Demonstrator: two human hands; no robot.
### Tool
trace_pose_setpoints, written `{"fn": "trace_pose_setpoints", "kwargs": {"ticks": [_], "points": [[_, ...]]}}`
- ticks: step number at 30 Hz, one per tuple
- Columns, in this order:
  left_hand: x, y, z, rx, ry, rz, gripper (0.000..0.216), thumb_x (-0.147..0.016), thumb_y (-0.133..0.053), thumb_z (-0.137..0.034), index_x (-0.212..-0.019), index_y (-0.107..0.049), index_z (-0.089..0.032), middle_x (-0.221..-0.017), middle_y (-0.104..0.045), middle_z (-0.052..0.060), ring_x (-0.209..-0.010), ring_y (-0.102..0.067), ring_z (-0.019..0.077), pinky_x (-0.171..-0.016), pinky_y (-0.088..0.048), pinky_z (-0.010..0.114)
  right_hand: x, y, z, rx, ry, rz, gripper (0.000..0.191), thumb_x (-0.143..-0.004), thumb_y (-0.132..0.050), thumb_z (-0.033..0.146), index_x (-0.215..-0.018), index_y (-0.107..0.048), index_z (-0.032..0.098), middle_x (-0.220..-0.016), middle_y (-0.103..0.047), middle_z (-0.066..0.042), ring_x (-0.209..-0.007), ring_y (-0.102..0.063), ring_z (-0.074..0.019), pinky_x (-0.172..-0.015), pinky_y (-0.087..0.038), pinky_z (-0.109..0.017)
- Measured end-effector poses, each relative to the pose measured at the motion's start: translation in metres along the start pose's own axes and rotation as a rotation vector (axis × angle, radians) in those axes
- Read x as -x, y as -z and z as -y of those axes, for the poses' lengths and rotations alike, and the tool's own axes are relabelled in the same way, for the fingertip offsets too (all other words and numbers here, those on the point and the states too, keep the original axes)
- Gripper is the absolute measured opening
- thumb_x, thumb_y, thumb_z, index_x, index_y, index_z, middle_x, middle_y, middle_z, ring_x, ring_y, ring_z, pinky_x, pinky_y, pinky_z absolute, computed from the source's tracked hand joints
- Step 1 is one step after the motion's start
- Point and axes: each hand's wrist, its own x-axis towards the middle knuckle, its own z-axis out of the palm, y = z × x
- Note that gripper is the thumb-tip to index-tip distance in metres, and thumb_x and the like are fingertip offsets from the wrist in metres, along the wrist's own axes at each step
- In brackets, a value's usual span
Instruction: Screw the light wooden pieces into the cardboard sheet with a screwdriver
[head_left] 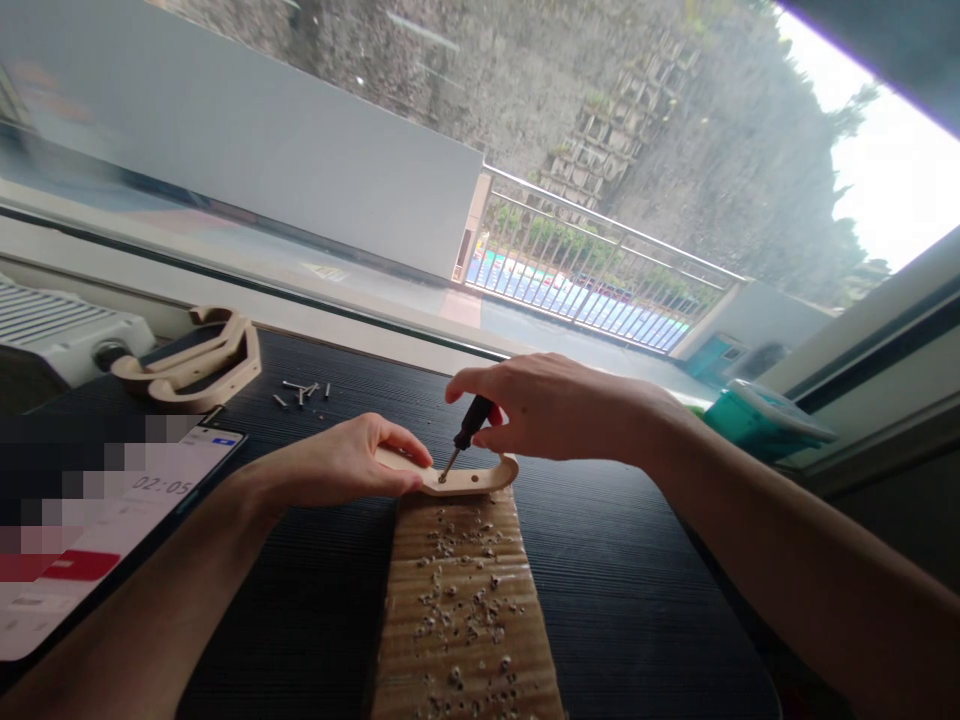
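Observation:
My left hand (360,462) is closed on one end of a pale wooden hook (491,478), pressing it down across the far end of a cardboard block (465,600) pitted with many small holes. In my right hand (547,405) is a screwdriver (471,420) with a black handle, gripped between thumb and fingers. It leans, and its tip meets a screw (442,478) in one hole of the hook. A second hole, to the right of it, shows bare. How deep the screw sits is too small to tell.
Several loose screws (301,391) lie on the black table (622,590) beyond my left hand. More wooden hooks (199,365) are stacked at the back left. A large phone (142,520) showing a timer lies at the left. A teal container (765,418) stands by the window at right.

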Motion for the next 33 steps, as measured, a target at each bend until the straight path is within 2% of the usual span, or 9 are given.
{"fn": "trace_pose_setpoints", "kwargs": {"ticks": [5, 7, 10, 15, 18, 21, 26, 30, 33], "points": [[0.0, 0.0, 0.0, -0.02, -0.001, -0.009, 0.037, -0.069, -0.064, -0.039, -0.1, -0.071, -0.02, -0.099, -0.074, -0.001, -0.096, -0.066, 0.0217, -0.079, -0.049, 0.023, 0.003, 0.003, 0.007, 0.014, 0.035, 0.044, 0.022, -0.082, -0.05, 0.018, -0.094, -0.068, 0.021, -0.082, -0.068, -0.002, -0.066, -0.05, -0.0111, -0.058, -0.028, -0.025], [0.0, 0.0, 0.0, -0.028, 0.002, -0.01, 0.037, -0.069, -0.063, -0.038, -0.1, -0.071, -0.02, -0.098, -0.074, -0.001, -0.096, -0.066, 0.0219, -0.079, -0.049, 0.023, 0.003, 0.003, 0.009, 0.023, 0.024, 0.052, 0.02, -0.083, -0.05, 0.02, -0.09, -0.069, 0.021, -0.077, -0.066, -0.001, -0.063, -0.048, -0.0107, -0.057, -0.027, -0.025], [0.0, 0.0, 0.0, -0.033, 0.004, -0.006, 0.038, -0.068, -0.063, -0.039, -0.1, -0.071, -0.02, -0.099, -0.074, -0.001, -0.097, -0.066, 0.0226, -0.079, -0.049, 0.024, 0.0, 0.0, 0.009, 0.029, -0.001, 0.048, 0.02, -0.085, -0.051, 0.028, -0.087, -0.069, 0.019, -0.071, -0.065, -0.002, -0.058, -0.045, -0.0105, -0.056, -0.027, -0.025], [0.001, 0.0, -0.002, -0.037, 0.002, -0.002, 0.039, -0.068, -0.062, -0.041, -0.101, -0.07, -0.02, -0.1, -0.074, -0.001, -0.098, -0.066, 0.0227, -0.08, -0.049, 0.024, -0.002, -0.007, 0.006, 0.039, -0.047, -0.003, 0.03, -0.088, -0.046, 0.039, -0.086, -0.068, 0.018, -0.066, -0.063, -0.003, -0.057, -0.046, -0.0121, -0.053, -0.026, -0.026], [0.001, 0.0, -0.003, -0.032, 0.015, 0.001, 0.04, -0.068, -0.062, -0.041, -0.101, -0.07, -0.02, -0.1, -0.074, -0.001, -0.099, -0.065, 0.023, -0.081, -0.049, 0.024, -0.001, -0.009, 0.003, 0.012, -0.006, -0.021, 0.032, -0.085, -0.051, 0.041, -0.104, -0.065, 0.019, -0.072, -0.065, -0.003, -0.059, -0.049, -0.0121, -0.056, -0.028, -0.025], [0.001, 0.0, -0.003, -0.034, 0.017, 0.003, 0.041, -0.067, -0.063, -0.041, -0.101, -0.07, -0.02, -0.1, -0.074, -0.001, -0.099, -0.065, 0.0231, -0.082, -0.049, 0.024, 0.001, -0.008, 0.001, -0.012, 0.043, -0.029, 0.037, -0.081, -0.056, 0.033, -0.116, -0.06, 0.021, -0.081, -0.068, -0.003, -0.061, -0.051, -0.0113, -0.057, -0.029, -0.024], [0.001, 0.0, -0.003, -0.026, 0.013, -0.007, 0.041, -0.066, -0.063, -0.041, -0.1, -0.071, -0.02, -0.099, -0.074, -0.001, -0.098, -0.065, 0.0229, -0.081, -0.049, 0.024, 0.004, -0.004, 0.004, -0.014, 0.068, -0.017, 0.02, -0.08, -0.052, 0.02, -0.092, -0.067, 0.021, -0.076, -0.066, 0.0, -0.061, -0.048, -0.0098, -0.055, -0.027, -0.024], [0.0, 0.0, -0.002, -0.025, 0.013, -0.003, 0.04, -0.066, -0.063, -0.041, -0.099, -0.071, -0.02, -0.099, -0.074, -0.002, -0.098, -0.065, 0.023, -0.081, -0.049, 0.024, 0.002, -0.004, 0.004, -0.02, 0.058, 0.001, 0.016, -0.083, -0.053, 0.025, -0.087, -0.067, 0.018, -0.068, -0.063, 0.0, -0.056, -0.042, -0.0088, -0.055, -0.026, -0.024], [0.0, 0.0, -0.002, -0.033, 0.02, -0.005, 0.04, -0.066, -0.063, -0.041, -0.099, -0.071, -0.021, -0.099, -0.074, -0.002, -0.098, -0.065, 0.023, -0.081, -0.049, 0.024, 0.0, -0.006, 0.003, -0.002, 0.027, 0.008, 0.021, -0.085, -0.053, 0.033, -0.088, -0.066, 0.017, -0.066, -0.062, 0.0, -0.054, -0.042, -0.0093, -0.055, -0.026, -0.024]]}}
